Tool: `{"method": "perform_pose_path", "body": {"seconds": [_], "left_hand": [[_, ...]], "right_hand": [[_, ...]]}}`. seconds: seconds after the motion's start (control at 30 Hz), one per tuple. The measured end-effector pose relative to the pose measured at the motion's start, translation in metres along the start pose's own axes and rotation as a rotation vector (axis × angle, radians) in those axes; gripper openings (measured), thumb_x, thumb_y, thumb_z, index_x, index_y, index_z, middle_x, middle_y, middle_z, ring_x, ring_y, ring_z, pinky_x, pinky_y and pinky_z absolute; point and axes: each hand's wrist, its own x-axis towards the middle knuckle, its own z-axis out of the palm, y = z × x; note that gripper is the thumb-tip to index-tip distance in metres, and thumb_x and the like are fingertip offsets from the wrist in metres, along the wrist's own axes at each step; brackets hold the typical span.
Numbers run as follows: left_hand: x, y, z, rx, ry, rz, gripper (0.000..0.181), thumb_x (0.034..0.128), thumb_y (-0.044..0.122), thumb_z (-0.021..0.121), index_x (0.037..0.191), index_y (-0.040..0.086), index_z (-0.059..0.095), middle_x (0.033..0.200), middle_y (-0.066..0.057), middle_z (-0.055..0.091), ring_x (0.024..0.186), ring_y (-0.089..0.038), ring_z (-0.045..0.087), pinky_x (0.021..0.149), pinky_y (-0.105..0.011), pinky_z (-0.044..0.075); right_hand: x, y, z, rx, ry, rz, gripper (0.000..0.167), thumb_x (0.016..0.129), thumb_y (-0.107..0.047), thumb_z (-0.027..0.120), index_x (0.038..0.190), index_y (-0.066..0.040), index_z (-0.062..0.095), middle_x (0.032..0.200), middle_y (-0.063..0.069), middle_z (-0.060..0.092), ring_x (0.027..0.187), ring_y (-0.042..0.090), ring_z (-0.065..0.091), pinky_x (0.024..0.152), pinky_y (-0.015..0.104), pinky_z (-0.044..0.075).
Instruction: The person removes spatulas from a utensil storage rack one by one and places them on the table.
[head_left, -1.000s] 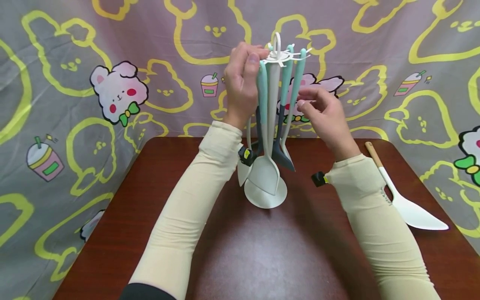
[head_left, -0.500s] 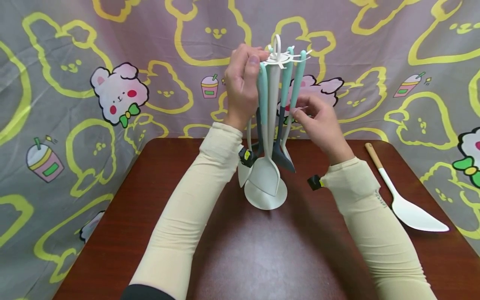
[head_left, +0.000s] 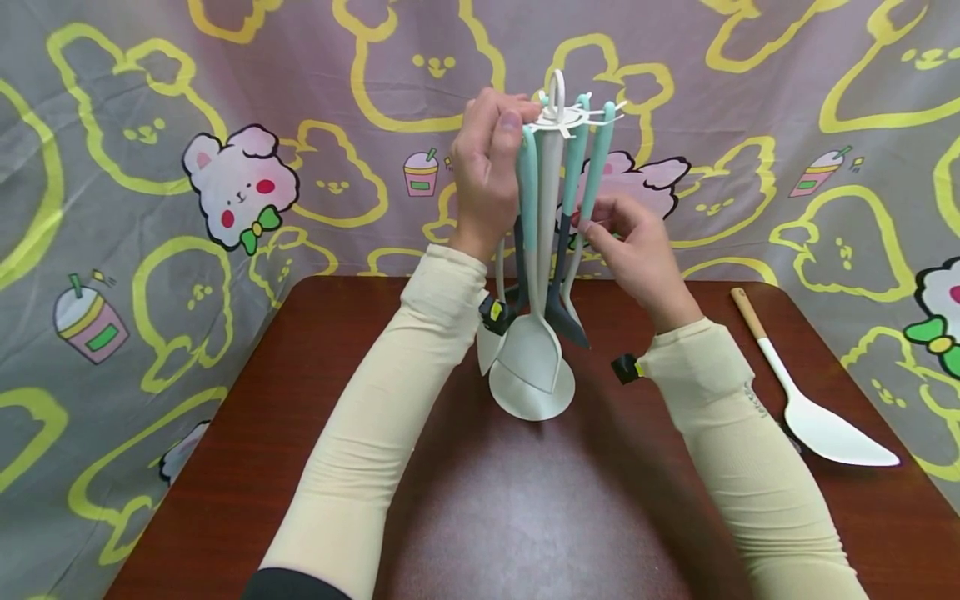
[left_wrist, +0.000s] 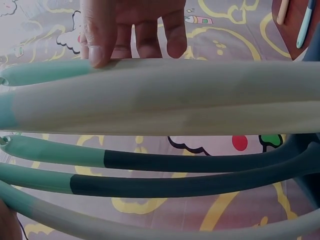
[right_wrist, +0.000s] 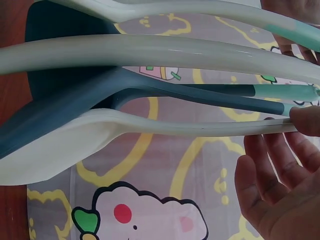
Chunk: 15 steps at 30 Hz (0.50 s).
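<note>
A white utensil rack [head_left: 551, 171] stands upright on the table, its top ring carrying several teal-handled kitchen utensils. My left hand [head_left: 487, 158] holds the rack at the ring, fingers over its left side. On the right, my right hand [head_left: 630, 250] pinches a white utensil [right_wrist: 210, 129] just below its teal grip; this one hangs at the rack's right side. Its wide white head shows in the right wrist view, partly covered by a dark blue utensil [right_wrist: 75, 107]. A white spatula [head_left: 530, 354] hangs in front, over the round base [head_left: 528, 407].
A white spatula with a wooden handle [head_left: 825, 425] lies on the brown table [head_left: 300, 400] at the right, partly behind the right sleeve. Another teal handle [left_wrist: 304, 30] shows near the wooden one in the left wrist view. A patterned cloth [head_left: 315, 167] hangs behind.
My right hand has moved left and slightly down from beside the rack, and its thumb and fingers now pinch the white utensil. The left hand stays on the ring.
</note>
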Motion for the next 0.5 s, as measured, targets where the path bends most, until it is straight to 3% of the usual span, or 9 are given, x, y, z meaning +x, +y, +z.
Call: {"method": "perform_pose_path", "body": {"seconds": [0.13,0.5], "left_hand": [[-0.001,-0.001,0.001,-0.001,0.001,-0.001,0.033,0.0938,0.011,0.039,0.091,-0.009,0.065,0.087,-0.022,0.063,0.100,-0.035,0.059,0.104,-0.023,0.040],[0.000,-0.001,0.003,-0.016,0.005,-0.010,0.032,0.0940,0.007,0.038,0.091,-0.011,0.064,0.088,-0.025,0.064,0.096,-0.036,0.058,0.106,-0.024,0.041]], "right_hand": [[-0.001,0.002,0.001,0.006,0.001,-0.004,0.023,0.096,-0.014,0.061,0.114,-0.001,0.065,0.092,-0.006,0.069,0.084,0.012,0.061,0.074,0.018,0.050],[-0.004,0.012,-0.001,0.044,-0.006,-0.022,0.018,0.098,-0.014,0.058,0.112,-0.008,0.067,0.090,-0.014,0.068,0.081,0.010,0.061,0.071,0.019,0.050]]}}
